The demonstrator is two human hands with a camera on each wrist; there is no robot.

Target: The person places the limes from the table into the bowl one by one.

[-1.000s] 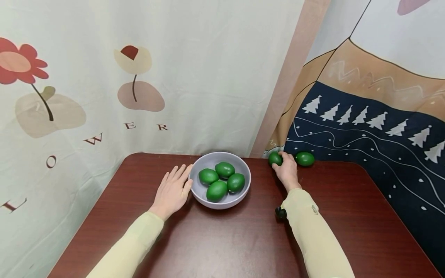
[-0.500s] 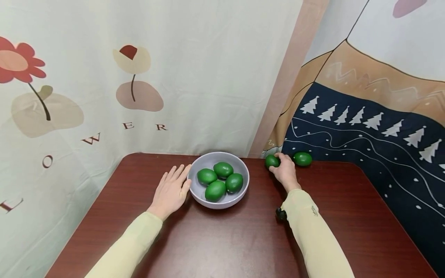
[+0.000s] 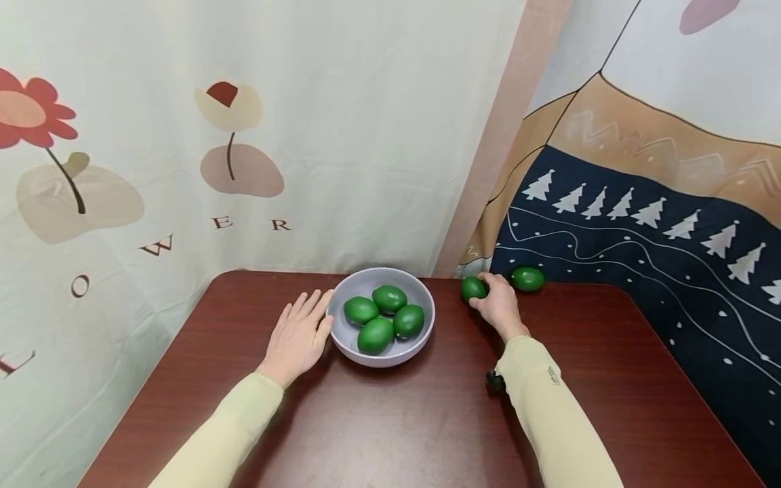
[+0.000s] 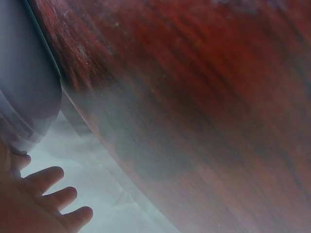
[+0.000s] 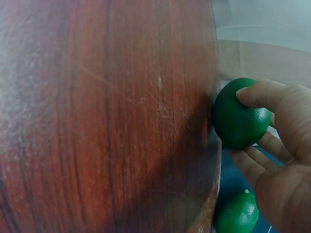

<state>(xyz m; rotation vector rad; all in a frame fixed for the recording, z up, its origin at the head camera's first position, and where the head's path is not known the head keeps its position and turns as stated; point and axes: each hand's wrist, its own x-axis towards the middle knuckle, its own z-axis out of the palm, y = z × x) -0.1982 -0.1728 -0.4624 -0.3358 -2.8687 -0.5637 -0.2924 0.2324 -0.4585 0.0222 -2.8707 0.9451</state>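
A green lime [image 3: 473,289] is pinched between the thumb and fingers of my right hand [image 3: 500,306], near the table's back edge. The right wrist view shows the thumb on one side of this lime [image 5: 238,116] and fingers on the other. Just right of that hand lies another lime [image 3: 527,279]. Several limes [image 3: 375,335] lie in a round grey bowl [image 3: 390,360] at the back middle. My left hand [image 3: 295,339] is at the bowl's left side, fingers straight and spread, fingertips at the rim. Part of the bowl [image 4: 26,73] appears in the left wrist view.
The dark red-brown wooden table [image 3: 366,427] has rounded back corners. Behind it hangs a pale curtain [image 3: 366,135] printed with flowers and letters. A dark blue and tan printed cloth [image 3: 610,237] hangs at the right.
My right hand and its lime have come slightly nearer, away from the back edge. The left hand keeps its place by the bowl. The head view has shifted a little.
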